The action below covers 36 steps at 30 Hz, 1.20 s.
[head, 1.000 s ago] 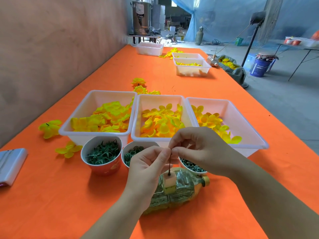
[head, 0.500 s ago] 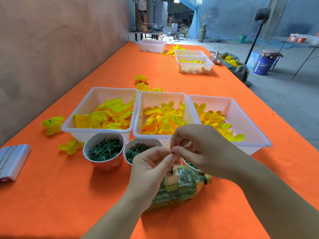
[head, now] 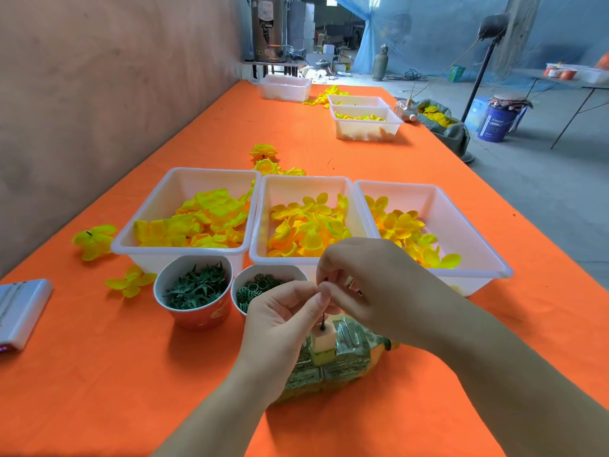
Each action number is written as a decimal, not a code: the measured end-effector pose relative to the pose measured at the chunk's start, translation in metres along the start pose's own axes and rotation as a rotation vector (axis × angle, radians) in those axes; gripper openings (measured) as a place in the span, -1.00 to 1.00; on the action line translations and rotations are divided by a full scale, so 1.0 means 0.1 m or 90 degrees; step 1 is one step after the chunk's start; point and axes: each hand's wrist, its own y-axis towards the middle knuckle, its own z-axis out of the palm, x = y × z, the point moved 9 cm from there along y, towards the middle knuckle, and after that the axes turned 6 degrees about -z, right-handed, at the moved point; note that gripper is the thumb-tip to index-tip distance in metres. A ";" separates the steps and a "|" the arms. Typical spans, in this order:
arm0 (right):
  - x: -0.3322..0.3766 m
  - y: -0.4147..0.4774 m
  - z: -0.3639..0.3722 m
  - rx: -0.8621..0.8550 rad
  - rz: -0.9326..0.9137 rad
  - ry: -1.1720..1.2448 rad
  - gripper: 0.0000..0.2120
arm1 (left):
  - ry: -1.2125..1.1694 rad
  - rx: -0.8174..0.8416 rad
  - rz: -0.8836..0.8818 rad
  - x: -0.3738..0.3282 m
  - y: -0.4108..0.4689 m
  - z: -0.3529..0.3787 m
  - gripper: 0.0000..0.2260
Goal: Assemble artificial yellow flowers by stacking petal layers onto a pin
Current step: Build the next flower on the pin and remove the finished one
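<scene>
Low in the middle of the frame, the pin (head: 324, 319) is stood upright in a foam block (head: 324, 341) on a bottle (head: 349, 356) laid on its side. Its top is pinched narrowly between the fingertips of the left hand (head: 280, 324) and the right hand (head: 379, 291). Little is changed from a second ago: the same two-handed pinch is kept and no yellow layer is seen threaded, so stacking is judged barely begun. Petals (head: 306, 225) are left in the trays (head: 303, 177) above. Lettering on the far urn (head: 268, 28) and the blue bucket (head: 497, 123) is too small to be read.
</scene>
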 end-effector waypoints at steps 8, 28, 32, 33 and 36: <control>0.01 -0.03 0.01 0.003 0.007 -0.014 -0.96 | -0.011 0.000 0.001 0.03 0.00 -0.01 -0.75; -0.08 -0.06 0.04 -0.030 0.037 -0.003 -0.91 | -0.021 -0.002 -0.008 0.04 0.03 -0.02 -0.74; -0.10 -0.05 0.09 -0.019 0.029 0.004 -0.93 | -0.012 0.003 -0.018 0.07 0.01 -0.02 -0.80; -0.12 -0.05 0.12 -0.018 0.032 0.013 -0.94 | -0.012 0.005 -0.023 0.10 0.00 -0.03 -0.82; -0.22 -0.09 0.30 -0.004 0.048 0.021 -0.93 | -0.001 0.023 -0.040 0.16 -0.03 -0.05 -0.83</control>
